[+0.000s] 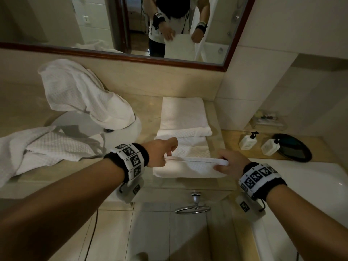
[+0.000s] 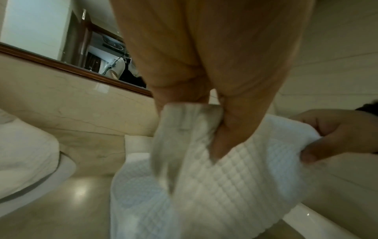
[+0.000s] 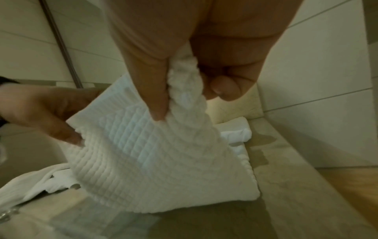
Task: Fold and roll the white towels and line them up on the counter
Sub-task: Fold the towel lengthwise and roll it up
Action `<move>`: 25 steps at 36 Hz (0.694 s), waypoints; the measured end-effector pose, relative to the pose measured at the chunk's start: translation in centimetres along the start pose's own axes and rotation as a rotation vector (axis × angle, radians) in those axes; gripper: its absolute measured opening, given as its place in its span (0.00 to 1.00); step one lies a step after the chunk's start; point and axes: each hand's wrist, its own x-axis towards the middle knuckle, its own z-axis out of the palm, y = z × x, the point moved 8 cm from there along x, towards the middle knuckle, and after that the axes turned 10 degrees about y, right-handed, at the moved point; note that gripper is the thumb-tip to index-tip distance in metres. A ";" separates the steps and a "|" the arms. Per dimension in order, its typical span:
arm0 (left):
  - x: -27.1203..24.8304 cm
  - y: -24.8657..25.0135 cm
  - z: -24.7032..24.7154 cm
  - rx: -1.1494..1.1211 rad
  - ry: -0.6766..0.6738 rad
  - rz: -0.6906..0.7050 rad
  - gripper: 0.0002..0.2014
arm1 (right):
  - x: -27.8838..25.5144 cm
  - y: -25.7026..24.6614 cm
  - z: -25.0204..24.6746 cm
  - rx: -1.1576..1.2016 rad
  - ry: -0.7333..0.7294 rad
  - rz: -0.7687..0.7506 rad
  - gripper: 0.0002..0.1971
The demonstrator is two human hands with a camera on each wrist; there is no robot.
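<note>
1. Far left of the head view: a loose waffle towel (image 1: 37, 147) lies crumpled on the worktop (image 1: 146, 110) beside the basin (image 1: 120, 132); a second loose towel (image 1: 79, 91) is draped over the back of the basin. Both appear unfolded, so by this judgement most of the task remains.
2. Left hand (image 1: 162, 153): its grip pinches the left end of the lifted edge of the towel in work (image 1: 190, 166). The left wrist view shows the thumb (image 2: 225, 137) pressed on top of the cloth and fingers curled beneath it.
3. Centre: the towel in work rests on the worktop close to its front edge, its near edge raised and stretched taut between the two hands. Just behind it, touching or slightly overlapped, lies a folded towel (image 1: 183, 113) set flat against the back wall.
4. Right hand (image 1: 231, 162): its grip pinches the right end of the same edge; the right wrist view shows cloth bunched between thumb (image 3: 155, 90) and curled fingers.
5. Step in hand, as judged: a fold of the towel, the raised edge about to be carried over.
6. Next move calls for both hands to travel together, keeping the edge taut and square, laying it onto the far edge before rolling.
7. Far right: two pump bottles (image 1: 248, 141) and a dark tray (image 1: 293, 147), well apart from the towels.
</note>
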 end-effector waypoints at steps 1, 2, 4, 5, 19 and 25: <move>0.0 0.1 0.3 0.016 -0.026 -0.031 0.19 | -0.1 0.0 0.1 0.006 0.001 0.002 0.18; 0.0 0.2 0.7 0.060 -0.055 -0.050 0.20 | -0.1 -0.1 0.1 0.017 0.004 0.000 0.17; 0.2 0.7 1.2 0.174 -0.098 -0.054 0.20 | -0.2 -0.4 0.1 0.019 -0.001 -0.024 0.13; 0.4 0.8 1.3 0.206 -0.092 -0.057 0.21 | -0.3 -0.7 0.2 -0.001 -0.024 -0.047 0.12; 0.3 -3.2 3.9 0.326 -0.280 -0.310 0.21 | -0.4 0.6 3.1 0.256 -0.024 0.172 0.08; 0.0 -1.0 4.2 0.355 -0.053 -0.214 0.24 | 0.0 1.8 6.9 0.295 -0.030 0.296 0.05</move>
